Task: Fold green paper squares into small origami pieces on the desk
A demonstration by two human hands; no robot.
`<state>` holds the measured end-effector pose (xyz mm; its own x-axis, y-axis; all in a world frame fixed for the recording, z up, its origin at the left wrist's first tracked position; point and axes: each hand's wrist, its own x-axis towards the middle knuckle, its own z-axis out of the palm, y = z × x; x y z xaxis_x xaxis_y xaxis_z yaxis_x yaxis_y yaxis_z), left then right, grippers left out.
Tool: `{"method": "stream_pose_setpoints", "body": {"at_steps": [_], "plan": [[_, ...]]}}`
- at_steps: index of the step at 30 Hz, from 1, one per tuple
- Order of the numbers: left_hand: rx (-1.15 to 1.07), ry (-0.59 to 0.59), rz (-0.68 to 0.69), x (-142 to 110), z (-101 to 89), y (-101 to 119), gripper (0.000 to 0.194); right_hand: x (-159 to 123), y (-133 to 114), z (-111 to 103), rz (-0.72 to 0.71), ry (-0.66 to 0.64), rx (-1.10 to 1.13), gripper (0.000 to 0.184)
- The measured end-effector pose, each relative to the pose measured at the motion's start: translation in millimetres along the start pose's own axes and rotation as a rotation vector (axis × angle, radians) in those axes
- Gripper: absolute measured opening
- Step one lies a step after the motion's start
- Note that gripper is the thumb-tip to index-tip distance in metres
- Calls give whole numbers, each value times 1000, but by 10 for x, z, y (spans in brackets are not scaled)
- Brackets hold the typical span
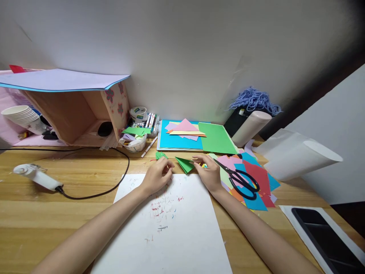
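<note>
Pinching a folded green paper triangle (184,164) at its right corner, the right hand (209,171) presumably leaves its faces clear, near the far edge of a colour-marked white paper sheet (188,236). The left hand (158,173) curls close by; whether it holds anything, I cannot tell. The sheet likely shields the brown wooden desk (85,213). Black-handled metal scissors (243,180) lie on multicoloured paper scraps (259,179), seemingly within reach. A plain greyish-white wall (176,57) stands behind.
</note>
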<state>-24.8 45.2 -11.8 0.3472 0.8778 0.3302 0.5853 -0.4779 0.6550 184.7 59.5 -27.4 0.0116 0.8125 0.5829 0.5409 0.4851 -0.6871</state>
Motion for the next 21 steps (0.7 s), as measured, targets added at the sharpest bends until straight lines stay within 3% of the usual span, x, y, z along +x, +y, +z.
{"method": "stream_pose_setpoints", "body": {"at_steps": [6,10,21], "plan": [[98,-156,170,-29,-17,55,33,-9,-4,9,64,-5,49,15],[142,-248,251,-29,-20,90,41,-11,-16,29,181,0,124,9],[207,-250,224,-20,-1,96,47,10,3,40,256,-12,179,13]]}}
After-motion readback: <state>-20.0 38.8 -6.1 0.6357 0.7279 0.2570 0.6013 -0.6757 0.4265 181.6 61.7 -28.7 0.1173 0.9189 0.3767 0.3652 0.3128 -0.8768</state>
